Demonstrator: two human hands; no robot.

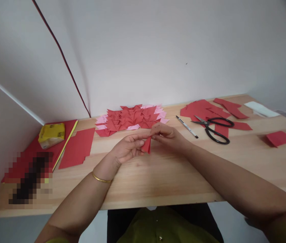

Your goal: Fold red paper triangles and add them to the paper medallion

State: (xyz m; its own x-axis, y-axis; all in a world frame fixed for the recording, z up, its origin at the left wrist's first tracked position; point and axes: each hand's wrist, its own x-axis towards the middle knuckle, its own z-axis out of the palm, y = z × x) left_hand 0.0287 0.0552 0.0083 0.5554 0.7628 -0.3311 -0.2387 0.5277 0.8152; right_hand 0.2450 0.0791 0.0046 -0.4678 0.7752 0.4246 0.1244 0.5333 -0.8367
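Observation:
Between both hands, above the middle of the table, is a small folded piece of red paper [146, 145]. My left hand [129, 147] pinches its left side between thumb and fingers. My right hand [165, 134] has its fingertips closed at the paper's upper end. The lower part of the paper flares out below the fingers; its upper tip is partly hidden by them. Just behind the hands, a spread of folded red and pink paper pieces [133, 118] lies against the wall.
Black-handled scissors [206, 125] lie by red paper scraps [204, 109] and a pen [187, 127] at right. Farther right are a folded red square [281, 138] and white strip [261, 109]. Red sheets [78, 146] and a yellow packet [52, 134] occupy the left. A cable [62, 52] hangs along the wall.

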